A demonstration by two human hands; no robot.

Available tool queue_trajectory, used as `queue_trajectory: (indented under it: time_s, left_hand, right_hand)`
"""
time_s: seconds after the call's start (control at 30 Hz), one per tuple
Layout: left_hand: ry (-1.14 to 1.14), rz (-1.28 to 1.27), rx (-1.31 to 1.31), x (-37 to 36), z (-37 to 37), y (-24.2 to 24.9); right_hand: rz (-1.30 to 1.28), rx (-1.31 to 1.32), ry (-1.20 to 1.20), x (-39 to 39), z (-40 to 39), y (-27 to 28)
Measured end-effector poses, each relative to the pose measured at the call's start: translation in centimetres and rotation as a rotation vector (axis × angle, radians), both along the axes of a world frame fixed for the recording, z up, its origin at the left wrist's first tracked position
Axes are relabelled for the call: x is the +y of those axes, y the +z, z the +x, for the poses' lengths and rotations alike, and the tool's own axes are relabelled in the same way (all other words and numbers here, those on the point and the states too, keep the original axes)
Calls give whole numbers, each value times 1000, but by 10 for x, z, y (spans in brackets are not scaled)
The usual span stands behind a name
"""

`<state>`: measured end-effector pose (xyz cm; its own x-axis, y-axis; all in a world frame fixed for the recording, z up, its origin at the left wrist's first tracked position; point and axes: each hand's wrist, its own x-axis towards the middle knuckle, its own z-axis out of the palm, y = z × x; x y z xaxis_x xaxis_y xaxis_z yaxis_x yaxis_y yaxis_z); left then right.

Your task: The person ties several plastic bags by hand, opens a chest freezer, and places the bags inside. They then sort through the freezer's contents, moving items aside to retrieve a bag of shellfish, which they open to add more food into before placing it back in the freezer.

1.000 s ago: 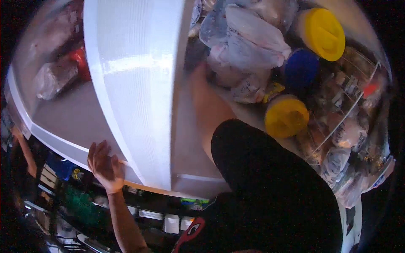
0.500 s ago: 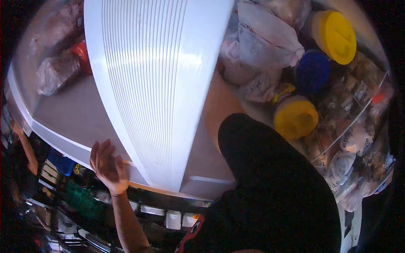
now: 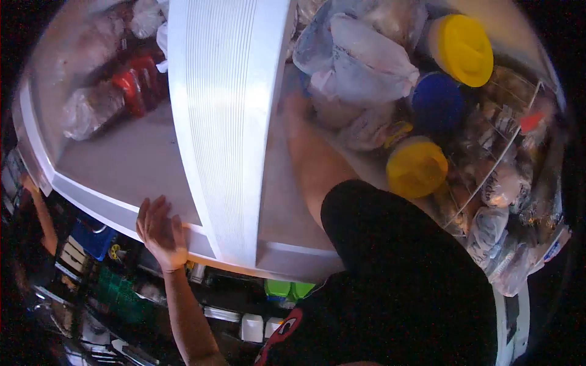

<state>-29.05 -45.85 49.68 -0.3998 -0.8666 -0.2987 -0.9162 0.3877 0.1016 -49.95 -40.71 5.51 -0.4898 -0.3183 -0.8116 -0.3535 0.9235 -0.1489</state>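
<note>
My left hand [image 3: 161,235] is open at the front rim of a chest freezer [image 3: 116,204], its fingers loosely spread and holding nothing. My right arm reaches down inside, on the right of a white ridged panel [image 3: 223,122] that spans the opening. The right hand [image 3: 296,105] is blurred beside the frosty bags, its fingers not distinguishable. Closest to it is a large clear bag of pale frozen food [image 3: 372,61], with smaller bags [image 3: 366,125] beneath. Whether the hand touches any bag cannot be told.
Yellow-lidded tubs [image 3: 466,50] [image 3: 417,168] and a blue lid [image 3: 437,101] are at the right. A wire basket [image 3: 497,149] holds bagged food. Left of the panel lie a red package [image 3: 137,85] and a frosted bag [image 3: 91,113]. Another person's arm [image 3: 39,210] shows far left.
The view has shifted, and the panel covers less of the freezer. My right forearm and blurred hand now show beside it. My left hand stays open near the rim.
</note>
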Motion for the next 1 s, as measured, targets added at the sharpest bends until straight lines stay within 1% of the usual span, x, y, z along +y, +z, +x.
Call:
queue_trajectory:
  time_s: [0.07,0.1,0.13,0.2,0.27,0.3,0.33,0.37,0.43,0.5,0.63,0.7,0.77,0.8,0.87,0.9,0.97,1.0]
  left_hand:
    - [-8,-18,3,1,1,-1]
    - [-12,-26,4,1,0,-1]
    - [-9,-28,-1,-1,-1,-1]
    - [3,-22,-14,0,-4,0]
    - [-2,-24,-24,1,-2,-1]
    - [-6,-25,-28,0,-2,-1]
    - [-10,-30,-29,0,-3,-1]
    - [-14,-32,-32,-1,-5,0]
    - [-29,-33,-33,-1,-5,-1]
    - [-51,-30,-40,-2,-1,-1]
    - [-26,-29,8,-1,-1,-1]
    - [-30,-33,24,-1,1,-1]
    - [-50,-62,31,-1,4,-3]
    - [-56,-71,33,1,6,-4]
    - [-51,-50,34,0,6,-3]
    - [-47,-39,37,-1,6,-3]
    - [-38,-47,49,-1,10,-5]
    - [-39,-57,56,-1,8,-4]
  right_hand:
    - [-25,29,204,7,3,-5]
    - [-109,88,345,23,17,-33]
    - [-197,147,487,31,26,-50]
    - [-282,178,270,37,41,-59]
    - [-367,214,51,29,54,-53]
    - [-386,198,18,22,52,-43]
    - [-312,117,88,13,42,-14]
    - [-225,5,194,5,27,30]
    - [-110,-188,322,-14,3,107]
    - [-106,-280,108,-14,15,104]
    - [-114,-459,-323,-27,71,79]
    - [-301,-452,-458,-9,106,42]
    - [-558,-352,-570,-4,105,50]
    - [-714,-258,-615,0,94,85]
    - [-856,-189,-218,12,77,105]
    - [-814,-212,217,17,68,106]
    - [-713,-229,453,26,59,111]
    - [-678,-223,261,20,49,135]
